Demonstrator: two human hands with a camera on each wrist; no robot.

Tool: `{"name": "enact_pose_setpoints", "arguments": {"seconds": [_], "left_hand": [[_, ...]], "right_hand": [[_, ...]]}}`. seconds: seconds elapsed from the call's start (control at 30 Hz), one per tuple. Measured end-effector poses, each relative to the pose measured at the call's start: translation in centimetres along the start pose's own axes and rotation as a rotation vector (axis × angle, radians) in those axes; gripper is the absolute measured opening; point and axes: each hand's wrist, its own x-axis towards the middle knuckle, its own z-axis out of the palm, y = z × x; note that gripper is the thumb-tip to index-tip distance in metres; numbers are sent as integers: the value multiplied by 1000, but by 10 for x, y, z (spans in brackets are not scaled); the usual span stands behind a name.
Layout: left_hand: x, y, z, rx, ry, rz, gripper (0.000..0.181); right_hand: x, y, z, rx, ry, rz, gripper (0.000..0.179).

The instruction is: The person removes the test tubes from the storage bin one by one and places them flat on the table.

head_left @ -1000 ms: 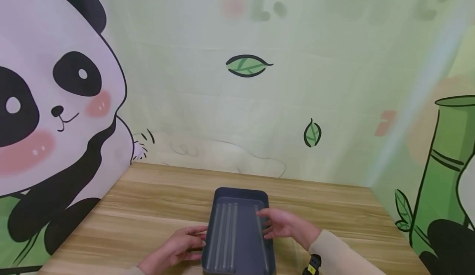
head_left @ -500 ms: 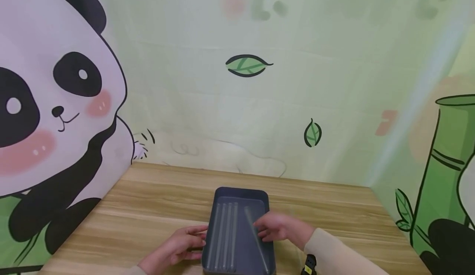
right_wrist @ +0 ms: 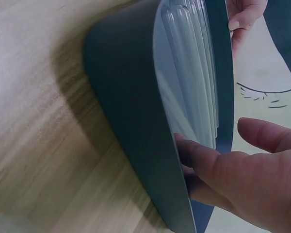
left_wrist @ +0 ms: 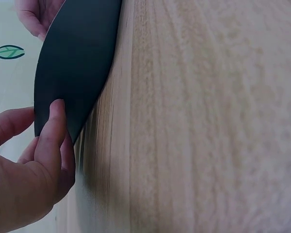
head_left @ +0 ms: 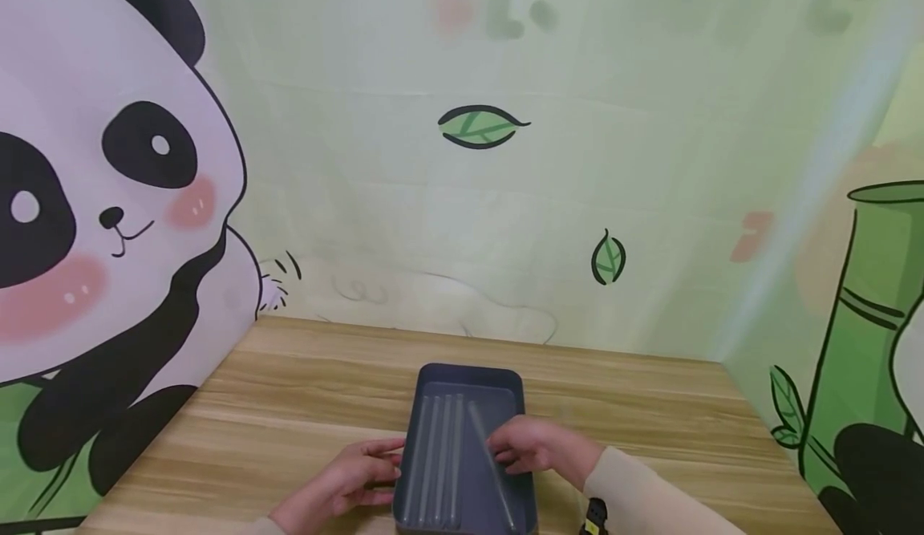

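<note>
A dark blue rectangular box [head_left: 469, 378] stands on the table. Several clear tubes [head_left: 433, 463] lie side by side along its left half. One more clear tube [head_left: 495, 475] slants across the right half, its far end nearer the row. My right hand [head_left: 536, 443] reaches over the right wall, fingertips against this slanted tube; the right wrist view shows its thumb [right_wrist: 264, 133] raised and apart. Against the box's outer left wall [left_wrist: 72, 63] rests my left hand [head_left: 354, 475], fingers extended and touching it. The right fingertips are partly hidden behind the wall in the right wrist view.
The wooden table [head_left: 303, 407] reaches back to a cloth backdrop [head_left: 361, 198] printed with a panda and leaves. A pale, rounded, see-through end [right_wrist: 12, 224] lies on the table at the right wrist view's lower left. A dark watch [head_left: 595, 516] is on the right wrist.
My right hand has moved left, further into the box. The far end of the loose tube has swung left, away from the right wall. The left hand and box have stayed put.
</note>
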Motion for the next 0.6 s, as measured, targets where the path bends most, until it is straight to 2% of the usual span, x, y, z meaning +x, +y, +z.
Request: {"name": "enact_pose_setpoints", "arguments": {"seconds": [0.1,0.23,0.33,0.53,0.6], "left_hand": [[0,1,0,-2,8,-7,64],[-1,2,1,-1,13,-12,64],[-2,3,1,1,8,-12,65],[-2,3,1,2,4,-16,65],[-2,3,2,3,5,-16,65]], "right_hand": [[2,3,3,0,17,-10,18],[4,5,7,28,35,2,38],[5,7,9,61,49,17,45],[7,6,12,86,80,33,33],[8,6,13,80,80,33,34]]}}
